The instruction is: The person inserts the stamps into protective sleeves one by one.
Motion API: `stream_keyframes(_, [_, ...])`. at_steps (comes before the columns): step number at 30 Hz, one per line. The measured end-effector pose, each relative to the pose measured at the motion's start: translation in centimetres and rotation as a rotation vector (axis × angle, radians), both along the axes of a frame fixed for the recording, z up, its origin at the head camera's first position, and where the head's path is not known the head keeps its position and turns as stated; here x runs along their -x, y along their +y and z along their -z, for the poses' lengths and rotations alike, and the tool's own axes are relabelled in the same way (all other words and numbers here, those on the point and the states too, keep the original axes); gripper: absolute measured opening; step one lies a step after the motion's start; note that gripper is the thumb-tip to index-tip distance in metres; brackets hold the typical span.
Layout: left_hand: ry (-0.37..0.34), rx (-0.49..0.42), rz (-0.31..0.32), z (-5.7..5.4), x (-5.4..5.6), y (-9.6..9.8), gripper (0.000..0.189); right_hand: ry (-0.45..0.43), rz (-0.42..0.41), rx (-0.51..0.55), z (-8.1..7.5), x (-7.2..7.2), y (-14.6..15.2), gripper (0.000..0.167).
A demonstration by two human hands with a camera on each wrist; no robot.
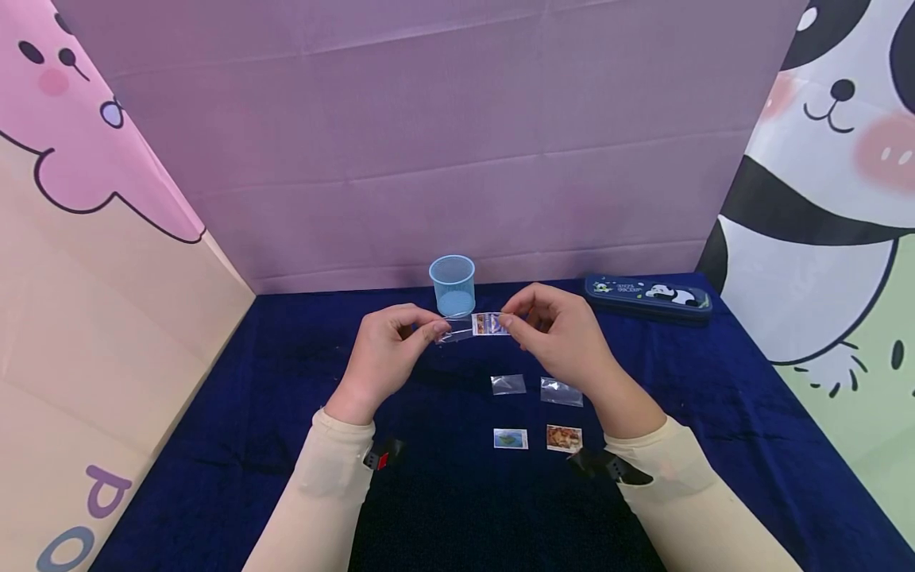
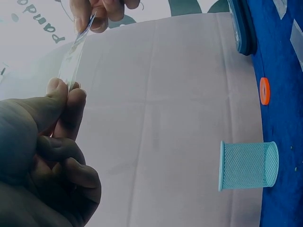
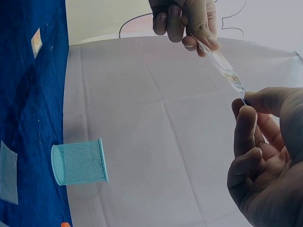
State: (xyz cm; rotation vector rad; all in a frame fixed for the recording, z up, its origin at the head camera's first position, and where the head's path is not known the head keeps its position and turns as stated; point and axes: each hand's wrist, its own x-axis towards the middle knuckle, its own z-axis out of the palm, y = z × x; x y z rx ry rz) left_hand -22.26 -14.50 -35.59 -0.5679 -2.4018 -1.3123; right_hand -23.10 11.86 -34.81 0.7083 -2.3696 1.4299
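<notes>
My left hand (image 1: 389,349) pinches one end of a clear plastic sleeve (image 1: 455,330) between thumb and forefinger, above the dark blue cloth. At the sleeve's other end, my right hand (image 1: 561,342) pinches a small printed stamp (image 1: 486,324), its thumb covering the right part. The stamp overlaps the sleeve in the head view; I cannot tell how far inside it lies. Both show nearly edge-on in the wrist views. Below the right hand lie two clear sleeves (image 1: 508,384), and nearer the front a blue-green stamp (image 1: 511,438) and a brown stamp (image 1: 565,438).
A light blue mesh cup (image 1: 453,286) stands behind the hands near the back cloth wall (image 1: 429,159). At the back right lies a navy pencil case (image 1: 648,299) with a panda print. An orange round object (image 2: 265,91) shows between cup and case in the left wrist view.
</notes>
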Motion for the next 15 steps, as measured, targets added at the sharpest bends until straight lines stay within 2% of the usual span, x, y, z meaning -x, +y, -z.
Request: stream_keyframes(15, [0.017,0.038,-0.001,0.11,0.09,0.06,0.011,-0.002,-0.004,-0.008,0.05,-0.03,-0.06,0.005])
